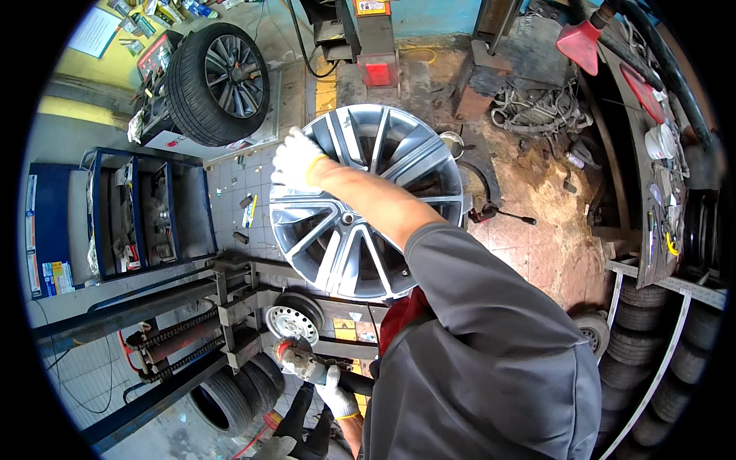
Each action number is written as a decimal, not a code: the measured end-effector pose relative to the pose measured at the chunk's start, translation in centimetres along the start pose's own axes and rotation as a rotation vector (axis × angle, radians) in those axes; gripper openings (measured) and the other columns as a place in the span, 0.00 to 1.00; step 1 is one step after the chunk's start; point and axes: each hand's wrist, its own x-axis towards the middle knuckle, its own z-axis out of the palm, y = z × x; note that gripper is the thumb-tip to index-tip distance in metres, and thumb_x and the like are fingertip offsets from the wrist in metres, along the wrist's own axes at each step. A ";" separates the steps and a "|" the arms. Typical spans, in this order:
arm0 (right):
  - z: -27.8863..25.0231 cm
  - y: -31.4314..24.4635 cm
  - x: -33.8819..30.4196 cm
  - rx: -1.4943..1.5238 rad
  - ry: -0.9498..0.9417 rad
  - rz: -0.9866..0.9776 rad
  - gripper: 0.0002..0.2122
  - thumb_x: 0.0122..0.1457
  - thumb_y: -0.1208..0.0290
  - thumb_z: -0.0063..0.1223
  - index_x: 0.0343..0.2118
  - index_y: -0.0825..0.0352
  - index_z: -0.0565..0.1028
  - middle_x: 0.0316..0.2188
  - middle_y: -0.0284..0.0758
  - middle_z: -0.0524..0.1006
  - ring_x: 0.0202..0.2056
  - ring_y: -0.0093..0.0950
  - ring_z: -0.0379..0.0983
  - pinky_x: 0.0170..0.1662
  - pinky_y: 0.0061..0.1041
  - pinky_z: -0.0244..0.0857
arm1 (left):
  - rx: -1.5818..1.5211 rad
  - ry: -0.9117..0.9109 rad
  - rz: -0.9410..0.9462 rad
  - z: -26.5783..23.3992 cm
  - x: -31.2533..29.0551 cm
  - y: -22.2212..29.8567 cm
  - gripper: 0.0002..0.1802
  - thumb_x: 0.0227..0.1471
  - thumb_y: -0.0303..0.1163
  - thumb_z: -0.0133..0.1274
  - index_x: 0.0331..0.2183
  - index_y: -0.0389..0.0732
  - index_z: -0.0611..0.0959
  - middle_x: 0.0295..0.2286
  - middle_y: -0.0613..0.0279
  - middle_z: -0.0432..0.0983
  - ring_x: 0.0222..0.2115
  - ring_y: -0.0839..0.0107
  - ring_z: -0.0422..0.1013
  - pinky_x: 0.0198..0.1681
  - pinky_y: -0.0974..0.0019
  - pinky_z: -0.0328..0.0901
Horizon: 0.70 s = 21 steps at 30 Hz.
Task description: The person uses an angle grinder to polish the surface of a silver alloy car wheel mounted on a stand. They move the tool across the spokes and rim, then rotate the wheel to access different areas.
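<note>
A large silver alloy wheel rim (pixel 337 211) with wide spokes and no tyre stands in front of me. Across it reaches my right arm in a grey sleeve. My right hand (pixel 300 161), in a white glove, is closed over the rim's upper left edge; its fingertips are partly hidden. Low down, my left hand (pixel 336 395), also gloved, grips an angle grinder (pixel 310 369). The tool has a reddish-brown round head (pixel 287 350) and points left, away from the rim. A white steel wheel (pixel 291 326) lies just beyond the grinder.
Metal rails (pixel 146 307) run along the left beside a blue shelf (pixel 149 218). A tyred wheel (pixel 230 77) is at the upper left, loose tyres (pixel 222 402) below. Tyre racks (pixel 644 330) stand at right, a cluttered bench (pixel 663 199) above. A corded tool (pixel 487 211) lies beyond the rim.
</note>
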 end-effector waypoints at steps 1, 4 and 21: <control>0.2 -0.6 -0.1 -0.034 0.045 -0.058 0.22 0.65 0.48 0.38 0.42 0.60 0.80 0.43 0.39 0.78 0.50 0.40 0.71 0.63 0.48 0.49 | 0.004 -0.006 -0.002 0.1 0.0 0.2 0.20 0.46 0.25 0.62 0.43 0.37 0.77 0.31 0.61 0.76 0.29 0.67 0.74 0.39 0.63 0.71; 0.9 0.7 0.0 0.012 0.119 -0.049 0.21 0.65 0.50 0.39 0.41 0.59 0.80 0.41 0.38 0.79 0.48 0.37 0.73 0.60 0.43 0.54 | 0.010 -0.025 0.013 0.9 0.0 0.6 0.20 0.47 0.26 0.62 0.44 0.36 0.76 0.31 0.61 0.76 0.29 0.67 0.74 0.39 0.63 0.71; 1.0 4.0 0.5 -0.006 0.023 -0.102 0.18 0.64 0.56 0.39 0.50 0.52 0.78 0.48 0.38 0.78 0.51 0.38 0.73 0.60 0.44 0.57 | -0.103 0.093 0.019 1.4 -2.0 0.5 0.24 0.43 0.21 0.63 0.45 0.36 0.78 0.36 0.61 0.77 0.34 0.67 0.75 0.42 0.63 0.71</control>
